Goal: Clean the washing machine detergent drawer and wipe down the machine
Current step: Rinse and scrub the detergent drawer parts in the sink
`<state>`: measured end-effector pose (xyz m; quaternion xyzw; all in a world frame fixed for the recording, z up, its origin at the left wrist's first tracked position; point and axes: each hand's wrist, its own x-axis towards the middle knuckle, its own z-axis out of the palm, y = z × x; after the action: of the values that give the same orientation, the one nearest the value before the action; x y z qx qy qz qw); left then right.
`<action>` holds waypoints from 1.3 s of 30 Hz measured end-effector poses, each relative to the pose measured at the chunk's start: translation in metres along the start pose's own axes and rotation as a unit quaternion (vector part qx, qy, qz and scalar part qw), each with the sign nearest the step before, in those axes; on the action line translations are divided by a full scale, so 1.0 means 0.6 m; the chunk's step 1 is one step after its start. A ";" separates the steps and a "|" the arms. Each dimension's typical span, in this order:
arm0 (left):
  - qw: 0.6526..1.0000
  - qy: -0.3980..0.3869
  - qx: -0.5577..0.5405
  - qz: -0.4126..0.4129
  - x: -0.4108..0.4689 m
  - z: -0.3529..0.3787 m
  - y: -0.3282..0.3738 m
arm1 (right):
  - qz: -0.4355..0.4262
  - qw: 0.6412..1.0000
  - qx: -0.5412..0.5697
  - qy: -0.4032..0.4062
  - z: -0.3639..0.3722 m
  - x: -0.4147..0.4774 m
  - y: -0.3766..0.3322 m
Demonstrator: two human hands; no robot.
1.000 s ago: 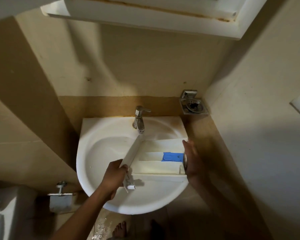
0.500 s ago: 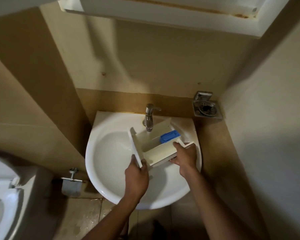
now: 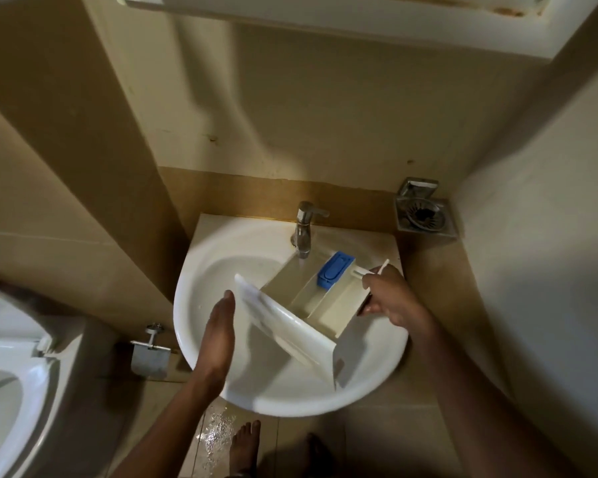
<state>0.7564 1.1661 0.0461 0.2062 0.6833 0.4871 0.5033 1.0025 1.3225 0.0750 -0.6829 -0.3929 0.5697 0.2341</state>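
The white detergent drawer (image 3: 325, 307) lies tilted in the white sink (image 3: 194, 270), its back end under the chrome tap (image 3: 304, 229). Water runs from the tap into the left compartment. A blue cap (image 3: 335, 269) sits on the middle compartment. My left hand (image 3: 218, 332) rests flat, fingers straight, against the left end of the drawer's front panel. My right hand (image 3: 390, 298) grips the drawer's right wall, and a thin white stick (image 3: 383, 266) pokes out above its fingers.
A metal soap holder (image 3: 425, 215) is fixed in the corner to the right of the sink. A toilet (image 3: 7, 391) stands at the lower left, with a paper holder (image 3: 151, 357) beside it. A cabinet (image 3: 325, 15) hangs overhead. Bare feet (image 3: 244, 446) stand on a wet floor.
The drawer has swung round so its back end sits under the running tap. My left hand let go of the front panel and now lies flat beside it. My right hand moved along the right wall.
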 end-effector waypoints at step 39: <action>0.945 0.040 -0.307 -0.105 -0.003 0.111 -0.086 | -0.270 0.857 -0.433 -0.076 0.045 0.094 -0.050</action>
<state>0.8272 1.1729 0.0006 -0.0512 0.5376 0.6255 0.5632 0.9709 1.3821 0.0581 -0.5373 -0.7851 0.3066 0.0290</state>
